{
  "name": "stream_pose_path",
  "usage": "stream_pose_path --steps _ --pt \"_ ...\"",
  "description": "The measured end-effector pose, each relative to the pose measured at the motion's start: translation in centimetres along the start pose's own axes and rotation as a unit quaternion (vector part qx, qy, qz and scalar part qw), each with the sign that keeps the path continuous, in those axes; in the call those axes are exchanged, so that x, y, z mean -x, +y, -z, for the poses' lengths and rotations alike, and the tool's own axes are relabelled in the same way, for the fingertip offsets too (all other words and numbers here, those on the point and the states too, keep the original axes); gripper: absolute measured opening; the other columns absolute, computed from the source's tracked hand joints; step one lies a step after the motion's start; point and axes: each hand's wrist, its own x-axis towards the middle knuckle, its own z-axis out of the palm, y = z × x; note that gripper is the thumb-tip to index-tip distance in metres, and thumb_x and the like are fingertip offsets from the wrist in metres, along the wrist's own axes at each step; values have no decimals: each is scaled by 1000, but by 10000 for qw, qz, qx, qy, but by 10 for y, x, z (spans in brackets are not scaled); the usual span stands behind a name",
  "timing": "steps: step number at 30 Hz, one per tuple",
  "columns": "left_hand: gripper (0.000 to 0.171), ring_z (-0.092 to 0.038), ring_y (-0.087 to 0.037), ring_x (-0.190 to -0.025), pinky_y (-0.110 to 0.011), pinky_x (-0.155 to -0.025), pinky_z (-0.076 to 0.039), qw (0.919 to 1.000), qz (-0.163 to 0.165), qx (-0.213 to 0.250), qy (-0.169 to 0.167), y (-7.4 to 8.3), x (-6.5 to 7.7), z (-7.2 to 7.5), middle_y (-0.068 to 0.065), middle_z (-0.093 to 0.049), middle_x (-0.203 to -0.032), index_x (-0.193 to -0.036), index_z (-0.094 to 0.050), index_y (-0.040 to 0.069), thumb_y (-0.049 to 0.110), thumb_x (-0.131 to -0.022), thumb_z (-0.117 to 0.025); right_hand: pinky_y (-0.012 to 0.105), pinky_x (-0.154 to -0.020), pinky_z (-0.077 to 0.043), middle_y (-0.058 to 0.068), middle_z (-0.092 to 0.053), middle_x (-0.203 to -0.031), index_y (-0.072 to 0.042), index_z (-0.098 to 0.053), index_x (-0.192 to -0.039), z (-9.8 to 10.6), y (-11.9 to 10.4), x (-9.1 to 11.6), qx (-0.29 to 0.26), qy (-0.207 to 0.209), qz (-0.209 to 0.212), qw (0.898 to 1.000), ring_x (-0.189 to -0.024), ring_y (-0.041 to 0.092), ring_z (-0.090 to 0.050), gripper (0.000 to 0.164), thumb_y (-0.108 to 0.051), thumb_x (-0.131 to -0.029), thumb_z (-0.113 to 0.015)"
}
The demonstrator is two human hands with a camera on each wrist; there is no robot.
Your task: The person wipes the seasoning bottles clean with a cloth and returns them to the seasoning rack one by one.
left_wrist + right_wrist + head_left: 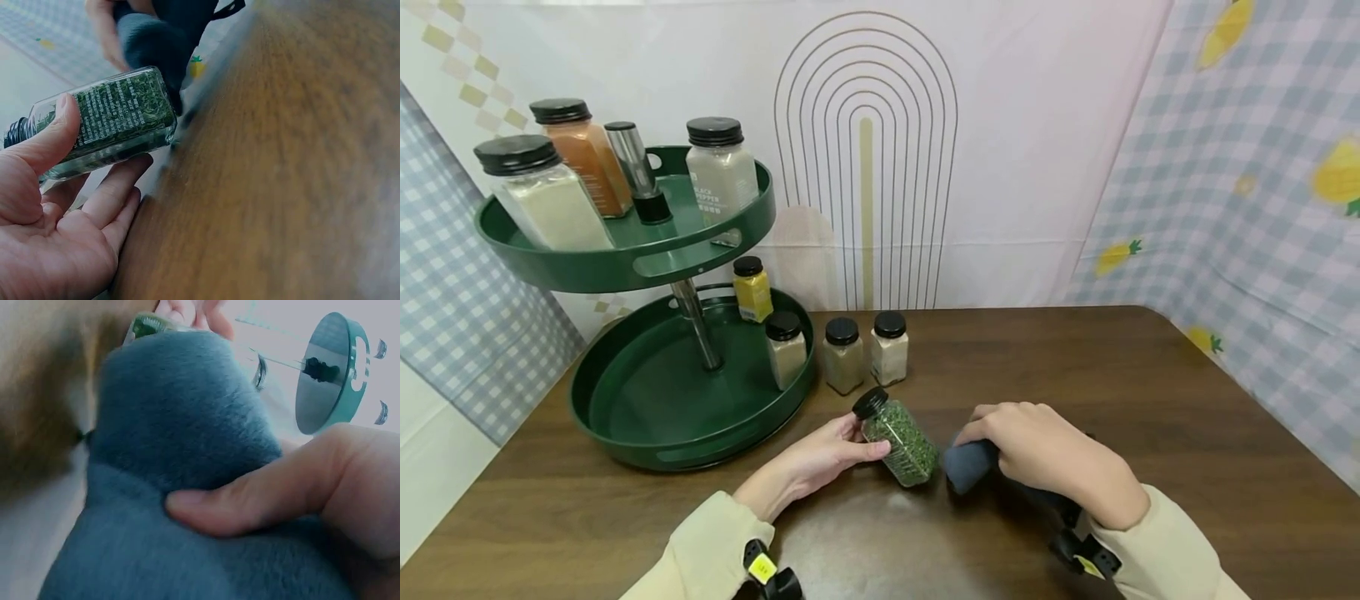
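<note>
My left hand [831,458] holds a clear jar of green dried herbs [901,442], tilted with its black cap toward the upper left. In the left wrist view the thumb lies across the lettered side of the herb jar [119,115], and the fingers are beneath it. My right hand [1037,442] grips a bunched blue-grey cloth [967,465] just right of the jar's base. The right wrist view shows the thumb pressed onto the cloth [181,425], which fills much of that view and partly hides the jar behind it.
A two-tier green tray stand [692,450] stands at the left. Its upper tier carries several items, including a black pepper jar [722,183]; the lower holds a yellow jar [752,292] and a beige one [786,354]. Two small jars [843,358] stand on the wooden table [1037,358] beside it.
</note>
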Motion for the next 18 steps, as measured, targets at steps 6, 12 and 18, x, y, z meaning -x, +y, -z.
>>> stream_pose_path --steps 6,12,18 --pt "71 -31 -23 -135 -44 -113 -23 10000 -6 2 -23 0 0 1 -16 -37 -144 -144 -24 1 19 -88 -64 25 -48 -38 -4 -63 -104 -26 -67 -109 9 -5 2 233 522 -251 9980 -77 16 -63 55 12 -73 -53" --pt "73 -35 -23 -132 -45 -112 -24 10000 44 5 -41 0 0 2 -15 -39 -143 -143 -26 2 23 -87 -67 34 -61 -51 1 -59 -121 -26 -60 -123 7 -15 -5 86 1962 153 9804 -99 21 -62 63 11 -72 -59" --pt "69 -41 -19 -125 -44 -112 -25 9997 -2 172 -183 -1 0 5 -16 -37 -144 -143 -26 0 17 -88 -65 31 -57 -50 3 -58 -123 -26 -60 -123 -11 -28 -14 77 1800 327 9831 -100 21 -62 61 8 -72 -61"
